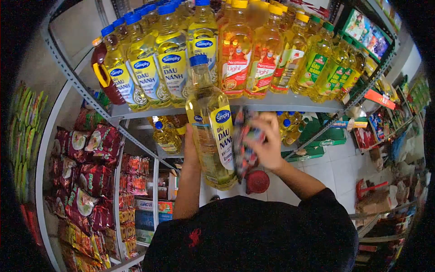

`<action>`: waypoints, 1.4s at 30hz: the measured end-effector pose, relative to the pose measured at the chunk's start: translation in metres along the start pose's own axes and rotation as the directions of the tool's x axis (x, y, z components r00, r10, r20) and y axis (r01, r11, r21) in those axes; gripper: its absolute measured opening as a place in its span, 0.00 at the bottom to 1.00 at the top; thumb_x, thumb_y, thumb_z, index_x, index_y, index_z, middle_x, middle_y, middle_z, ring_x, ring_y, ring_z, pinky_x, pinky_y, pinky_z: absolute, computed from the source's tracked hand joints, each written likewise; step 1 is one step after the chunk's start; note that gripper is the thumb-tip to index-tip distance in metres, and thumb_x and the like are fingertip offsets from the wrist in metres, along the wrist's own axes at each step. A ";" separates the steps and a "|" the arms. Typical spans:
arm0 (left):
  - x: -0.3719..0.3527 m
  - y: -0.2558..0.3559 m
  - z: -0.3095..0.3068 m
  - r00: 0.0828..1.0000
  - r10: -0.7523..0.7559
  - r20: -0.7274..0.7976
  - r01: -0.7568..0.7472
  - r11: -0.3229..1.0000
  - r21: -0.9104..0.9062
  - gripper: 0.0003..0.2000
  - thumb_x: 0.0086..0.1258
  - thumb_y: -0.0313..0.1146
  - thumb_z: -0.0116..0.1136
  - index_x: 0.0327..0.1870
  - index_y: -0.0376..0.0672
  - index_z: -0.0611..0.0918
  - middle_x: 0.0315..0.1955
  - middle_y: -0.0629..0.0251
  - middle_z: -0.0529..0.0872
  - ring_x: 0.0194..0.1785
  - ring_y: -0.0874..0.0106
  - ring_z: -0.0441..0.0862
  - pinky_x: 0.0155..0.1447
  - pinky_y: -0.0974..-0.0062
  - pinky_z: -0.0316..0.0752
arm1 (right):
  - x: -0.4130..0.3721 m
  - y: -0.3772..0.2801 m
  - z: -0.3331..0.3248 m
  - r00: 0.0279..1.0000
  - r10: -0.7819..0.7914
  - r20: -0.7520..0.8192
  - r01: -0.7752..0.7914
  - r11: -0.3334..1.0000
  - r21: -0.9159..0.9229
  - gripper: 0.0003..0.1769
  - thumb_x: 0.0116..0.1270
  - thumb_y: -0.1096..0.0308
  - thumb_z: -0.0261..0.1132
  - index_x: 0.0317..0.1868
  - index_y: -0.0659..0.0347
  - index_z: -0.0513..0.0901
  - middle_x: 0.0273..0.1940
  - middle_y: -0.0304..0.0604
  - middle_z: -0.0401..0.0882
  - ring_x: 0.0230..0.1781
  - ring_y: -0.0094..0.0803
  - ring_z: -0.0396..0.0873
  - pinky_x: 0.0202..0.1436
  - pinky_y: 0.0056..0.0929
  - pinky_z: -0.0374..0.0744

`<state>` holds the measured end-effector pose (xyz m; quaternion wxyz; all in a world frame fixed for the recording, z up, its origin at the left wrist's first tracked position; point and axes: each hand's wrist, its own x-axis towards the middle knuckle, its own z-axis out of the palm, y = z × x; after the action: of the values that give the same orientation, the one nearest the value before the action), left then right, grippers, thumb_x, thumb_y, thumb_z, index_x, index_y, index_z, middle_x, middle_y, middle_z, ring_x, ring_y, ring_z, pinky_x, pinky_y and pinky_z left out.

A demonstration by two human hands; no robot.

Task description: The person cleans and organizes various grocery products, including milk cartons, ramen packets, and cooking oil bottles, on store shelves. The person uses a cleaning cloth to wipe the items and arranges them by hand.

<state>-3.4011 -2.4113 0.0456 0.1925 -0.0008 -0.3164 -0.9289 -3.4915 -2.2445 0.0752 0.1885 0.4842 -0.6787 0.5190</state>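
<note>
A bottle of Simply soybean oil [204, 136] with a blue cap stands tilted slightly in front of the shelf edge. My left hand [192, 140] is closed around its left side, with most of the fingers hidden behind the bottle. My right hand [267, 143] grips a dark cloth with red and grey patches [244, 149], blurred by motion. That cloth lies against or very near the right side of the bottle, by its label. Right behind, more Simply oil bottles [172, 68] line the shelf.
The metal shelf [167, 111] also bears Neptune Light bottles [235, 59] and green-labelled oil bottles [315, 65]. Smaller oil bottles [165, 136] stand on the level below. Noodle packets [93, 177] hang at the left. A red round object [257, 182] is on the tiled floor [335, 167].
</note>
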 end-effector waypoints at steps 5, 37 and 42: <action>0.010 -0.024 0.007 0.973 0.136 0.184 -0.096 0.973 -0.210 0.26 0.66 0.55 0.33 0.53 0.42 0.68 0.45 0.61 0.76 0.45 0.66 0.76 0.47 0.68 0.73 | -0.005 0.002 0.018 0.894 0.375 0.246 -0.434 0.587 0.683 0.39 0.48 0.72 0.67 0.59 0.63 0.57 0.49 0.39 0.67 0.50 0.26 0.65 0.55 0.27 0.64; -0.041 -0.143 0.132 0.517 -0.172 0.838 -0.115 0.957 0.267 0.35 0.60 0.57 0.47 0.61 0.41 0.59 0.51 0.52 0.70 0.56 0.60 0.67 0.58 0.62 0.63 | -0.196 0.011 -0.056 0.344 0.929 0.138 0.066 -0.170 0.983 0.32 0.59 0.38 0.49 0.46 0.59 0.76 0.44 0.45 0.78 0.41 0.33 0.77 0.48 0.36 0.75; 0.033 -0.125 0.166 0.465 -0.288 0.837 -0.220 0.878 0.424 0.37 0.57 0.55 0.51 0.62 0.39 0.57 0.51 0.51 0.70 0.57 0.58 0.65 0.59 0.61 0.62 | -0.206 -0.017 -0.087 0.203 0.979 0.010 0.048 -0.020 0.999 0.27 0.59 0.44 0.55 0.47 0.60 0.76 0.43 0.43 0.78 0.41 0.31 0.77 0.48 0.35 0.75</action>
<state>-3.4964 -2.2348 0.1091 -0.0247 -0.4269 -0.5872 -0.6872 -3.4042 -2.0726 -0.0384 -0.0913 -0.1692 -0.1946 0.9619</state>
